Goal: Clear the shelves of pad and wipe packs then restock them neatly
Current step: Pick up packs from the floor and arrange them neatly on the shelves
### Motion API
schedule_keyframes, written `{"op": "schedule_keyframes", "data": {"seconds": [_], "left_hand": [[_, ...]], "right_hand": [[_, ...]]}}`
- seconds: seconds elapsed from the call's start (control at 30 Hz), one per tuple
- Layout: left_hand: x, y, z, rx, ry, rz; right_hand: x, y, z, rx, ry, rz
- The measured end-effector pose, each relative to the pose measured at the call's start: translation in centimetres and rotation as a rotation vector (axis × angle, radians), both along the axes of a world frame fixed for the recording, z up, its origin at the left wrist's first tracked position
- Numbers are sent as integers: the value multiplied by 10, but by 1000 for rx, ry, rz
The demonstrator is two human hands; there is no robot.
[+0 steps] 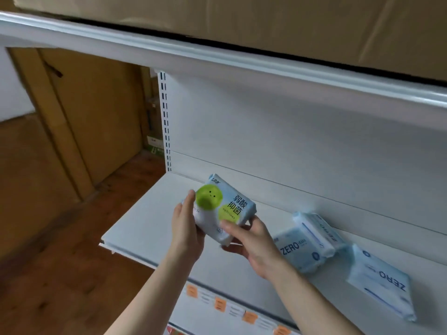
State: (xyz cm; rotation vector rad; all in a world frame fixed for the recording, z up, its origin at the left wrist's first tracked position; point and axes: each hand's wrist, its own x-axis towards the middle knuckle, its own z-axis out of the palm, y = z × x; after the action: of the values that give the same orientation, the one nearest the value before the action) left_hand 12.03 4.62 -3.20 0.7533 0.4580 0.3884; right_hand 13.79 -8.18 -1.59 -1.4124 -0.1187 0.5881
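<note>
A pale blue pack with green circles (222,209) is held tilted above the left part of the white shelf (135,228). My left hand (187,228) grips its left edge, fingers reaching up the side. My right hand (249,240) pinches its lower right corner, thumb on the front. To the right, three pale blue ZERO packs lie on the shelf: one flat (300,250), one propped on it against the back panel (316,230), and one at the far right (382,281).
A white upper shelf rail (217,56) runs overhead with cardboard boxes (266,20) on top. The shelf's front edge carries orange price tags (220,304). Left of the unit are a wooden floor (60,262) and tall cardboard boxes (96,112).
</note>
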Motion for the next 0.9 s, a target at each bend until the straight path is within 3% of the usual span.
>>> {"op": "schedule_keyframes", "data": {"seconds": [0.13, 0.23, 0.43, 0.63, 0.9], "left_hand": [[5, 16, -4, -31, 69, 103], [6, 26, -6, -21, 75, 78], [17, 42, -10, 363, 209, 48], [43, 58, -25, 867, 357, -17], [94, 103, -28, 1101, 426, -16]], "right_hand": [[8, 15, -8, -56, -160, 56], [19, 21, -9, -87, -178, 111], [53, 16, -10, -148, -111, 164], [98, 15, -19, -566, -338, 193], [145, 69, -46, -666, -375, 54]]}}
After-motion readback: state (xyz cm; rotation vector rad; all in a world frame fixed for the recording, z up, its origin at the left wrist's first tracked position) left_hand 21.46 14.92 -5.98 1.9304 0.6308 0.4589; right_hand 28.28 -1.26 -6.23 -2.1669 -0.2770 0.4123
